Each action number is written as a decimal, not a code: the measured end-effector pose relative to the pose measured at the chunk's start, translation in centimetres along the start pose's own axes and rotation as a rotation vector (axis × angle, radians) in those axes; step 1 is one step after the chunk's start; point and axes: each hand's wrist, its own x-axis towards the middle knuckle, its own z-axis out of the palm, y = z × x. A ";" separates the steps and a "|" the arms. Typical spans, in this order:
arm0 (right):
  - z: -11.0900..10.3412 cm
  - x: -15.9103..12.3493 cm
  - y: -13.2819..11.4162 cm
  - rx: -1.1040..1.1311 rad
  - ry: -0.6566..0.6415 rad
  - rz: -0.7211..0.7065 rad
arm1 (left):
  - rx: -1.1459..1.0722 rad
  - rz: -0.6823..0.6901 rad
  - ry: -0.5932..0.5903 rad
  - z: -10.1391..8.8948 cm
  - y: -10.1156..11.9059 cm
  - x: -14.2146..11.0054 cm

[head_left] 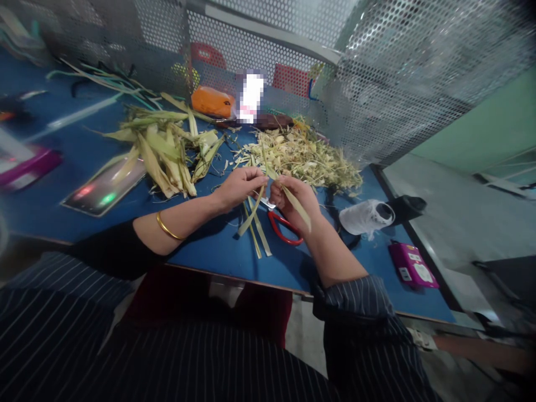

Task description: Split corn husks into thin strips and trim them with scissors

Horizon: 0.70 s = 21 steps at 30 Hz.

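Observation:
My left hand (pixel 239 187), with a gold bangle on its forearm, is closed in a pinch on a thin strip of corn husk (pixel 252 215) that hangs below the fingers. Close beside it, my right hand (pixel 296 196) is closed on another pale green husk strip (pixel 298 207), whose wide end lies over the wrist. Narrow husk strips (pixel 262 237) trail down between the hands. Under my right hand lie red-handled scissors (pixel 274 228), their blades partly hidden. Behind the left hand is a heap of whole corn husks (pixel 167 148); behind the right, a pile of shredded husk (pixel 310 156).
Right of my right arm are a white thread spool (pixel 360 219), a black spool (pixel 410 208) and a magenta packet (pixel 412 265). A shiny flat panel (pixel 111 187) lies at left. A perforated metal screen (pixel 268 39) bounds the blue table's back. Another person's forearm (pixel 481 353) shows lower right.

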 end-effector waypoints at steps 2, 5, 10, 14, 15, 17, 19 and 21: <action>0.0 0.0 0.0 -0.034 0.007 -0.036 | -0.044 -0.043 0.005 0.1 0.2 -0.1; 0.0 0.0 0.5 -0.151 0.044 -0.114 | -0.091 -0.100 0.008 0.1 0.5 -0.1; 0.2 0.0 1.2 -0.307 0.060 -0.118 | -0.033 -0.084 0.113 0.0 0.5 0.0; 0.1 -0.1 0.9 -0.262 0.020 -0.124 | 0.010 -0.011 0.109 0.0 0.4 0.0; 0.0 -0.1 0.7 -0.219 0.007 -0.116 | 0.013 0.004 0.096 0.1 0.4 -0.1; -0.1 -0.1 0.1 -0.111 -0.001 -0.081 | 0.002 0.003 0.085 0.2 0.5 -0.1; -0.3 -0.2 -0.6 -0.022 0.011 -0.032 | -0.017 -0.022 0.095 0.2 0.6 -0.2; -0.5 -0.2 -1.2 0.035 0.025 -0.024 | -0.017 -0.025 0.104 0.2 0.6 -0.2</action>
